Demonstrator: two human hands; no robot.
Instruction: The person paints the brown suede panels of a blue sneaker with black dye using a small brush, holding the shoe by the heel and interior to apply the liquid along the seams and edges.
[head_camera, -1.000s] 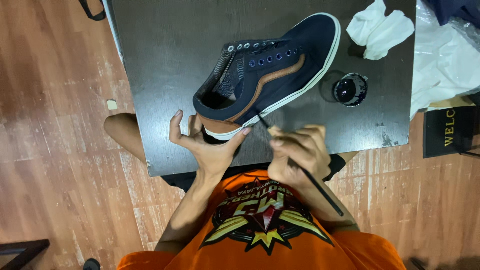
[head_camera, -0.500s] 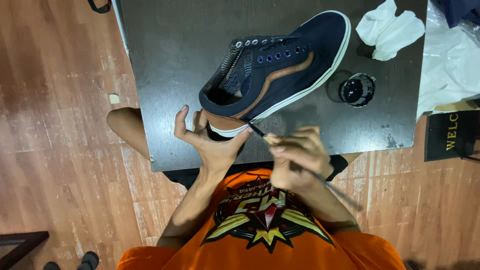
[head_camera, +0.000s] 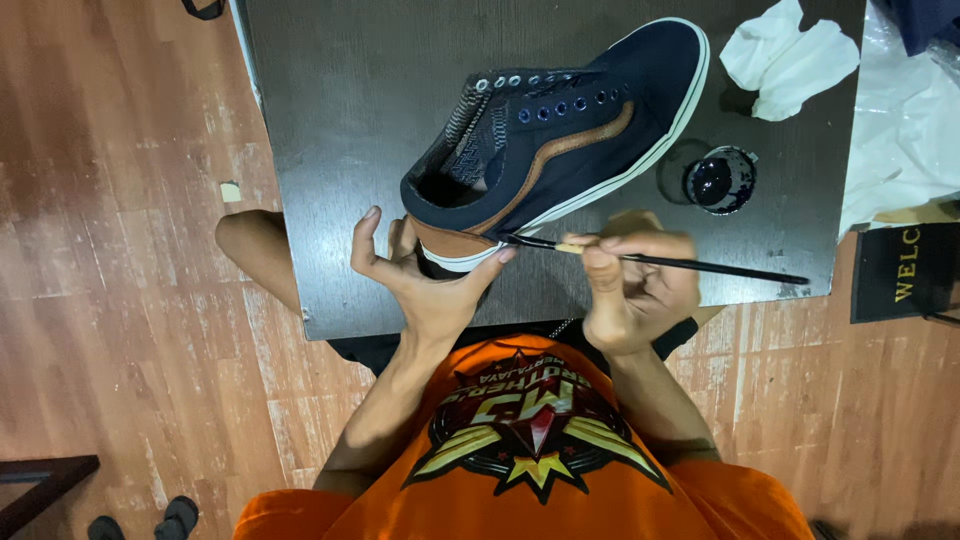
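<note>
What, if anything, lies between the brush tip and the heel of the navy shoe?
Nothing visible does. The right hand holds the thin brush with its tip right at the shoe by the heel, while the left hand cups the heel from below, beside the tip.

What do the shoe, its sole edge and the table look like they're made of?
The shoe upper looks like matte navy canvas or suede, with no shine; its brown stripe and heel patch look like leather. The white sole edge seems smooth rubber. The table looks like dark wood, faintly grained and slightly glossy.
</note>
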